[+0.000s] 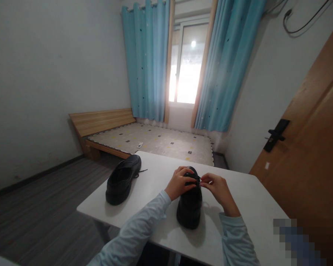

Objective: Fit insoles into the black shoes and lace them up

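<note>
left hand [180, 183] clasped over black shoe [189, 210], right hand [216, 186] pinching lace [199, 178]; other shoe [118, 190] apart on white table [157, 175].

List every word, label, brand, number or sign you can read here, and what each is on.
None can be read.
Shoe being handled: no lettering can be made out.
Other shoe: none either.
Small white object on the bed: any markings too small to read.
White patch on the door: too small to read.

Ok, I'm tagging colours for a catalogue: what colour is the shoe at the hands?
The shoe is black, as the head view shows.
</note>
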Motion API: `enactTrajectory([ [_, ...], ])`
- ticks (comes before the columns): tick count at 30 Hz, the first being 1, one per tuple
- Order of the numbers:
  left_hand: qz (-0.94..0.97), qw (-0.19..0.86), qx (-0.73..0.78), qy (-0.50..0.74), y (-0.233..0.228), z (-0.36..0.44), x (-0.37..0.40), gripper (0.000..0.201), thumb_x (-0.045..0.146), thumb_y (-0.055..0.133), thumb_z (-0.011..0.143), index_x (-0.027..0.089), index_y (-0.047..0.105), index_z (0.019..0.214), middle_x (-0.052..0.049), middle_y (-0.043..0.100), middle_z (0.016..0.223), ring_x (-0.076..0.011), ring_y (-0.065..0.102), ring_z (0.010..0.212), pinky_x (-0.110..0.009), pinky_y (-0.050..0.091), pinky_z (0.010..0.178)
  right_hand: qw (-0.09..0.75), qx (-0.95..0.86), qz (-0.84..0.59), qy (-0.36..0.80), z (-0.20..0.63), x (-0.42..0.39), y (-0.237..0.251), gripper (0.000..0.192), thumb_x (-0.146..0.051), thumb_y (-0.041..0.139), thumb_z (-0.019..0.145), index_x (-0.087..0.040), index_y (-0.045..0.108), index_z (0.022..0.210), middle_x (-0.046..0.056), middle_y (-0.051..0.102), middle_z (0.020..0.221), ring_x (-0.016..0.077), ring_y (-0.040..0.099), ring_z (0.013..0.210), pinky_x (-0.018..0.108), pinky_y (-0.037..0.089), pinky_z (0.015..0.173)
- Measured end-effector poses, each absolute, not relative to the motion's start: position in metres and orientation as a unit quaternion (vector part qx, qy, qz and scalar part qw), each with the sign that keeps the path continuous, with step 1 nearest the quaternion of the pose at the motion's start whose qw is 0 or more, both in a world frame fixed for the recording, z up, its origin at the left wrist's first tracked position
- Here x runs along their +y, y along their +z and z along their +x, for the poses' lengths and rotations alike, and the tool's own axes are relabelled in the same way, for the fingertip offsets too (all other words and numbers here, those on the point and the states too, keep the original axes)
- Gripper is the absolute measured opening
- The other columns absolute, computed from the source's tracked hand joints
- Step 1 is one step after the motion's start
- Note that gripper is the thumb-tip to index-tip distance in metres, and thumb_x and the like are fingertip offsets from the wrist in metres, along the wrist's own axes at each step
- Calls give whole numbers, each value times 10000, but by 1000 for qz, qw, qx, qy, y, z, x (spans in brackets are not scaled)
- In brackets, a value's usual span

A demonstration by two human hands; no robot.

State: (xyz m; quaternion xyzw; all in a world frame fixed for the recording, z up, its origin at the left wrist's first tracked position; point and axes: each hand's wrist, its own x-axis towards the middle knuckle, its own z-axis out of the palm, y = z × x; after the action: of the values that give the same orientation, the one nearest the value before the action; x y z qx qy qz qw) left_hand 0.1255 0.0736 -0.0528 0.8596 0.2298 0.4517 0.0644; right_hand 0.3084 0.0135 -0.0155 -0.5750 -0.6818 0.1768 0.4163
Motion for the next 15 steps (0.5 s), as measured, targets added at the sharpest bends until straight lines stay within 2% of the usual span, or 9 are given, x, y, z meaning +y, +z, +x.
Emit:
enactTrajectory([
  [8,862,29,228,451,-53,127,72,131,336,720,684,262,729,792,-23,637,1046,-240,465,1079,-410,416,908,423,-689,-554,197,306,15,-16,126,-212,601,685,-200,696,766,44,726,777,221,673,749,344,507,719],
  [15,858,16,240,454,-52,129,68,68,274,718,695,244,720,755,-26,652,1016,-243,472,1088,-416,413,908,443,-682,-534,231,308,16,-21,129,-213,618,691,-194,684,800,48,720,792,215,675,759,355,528,734],
])
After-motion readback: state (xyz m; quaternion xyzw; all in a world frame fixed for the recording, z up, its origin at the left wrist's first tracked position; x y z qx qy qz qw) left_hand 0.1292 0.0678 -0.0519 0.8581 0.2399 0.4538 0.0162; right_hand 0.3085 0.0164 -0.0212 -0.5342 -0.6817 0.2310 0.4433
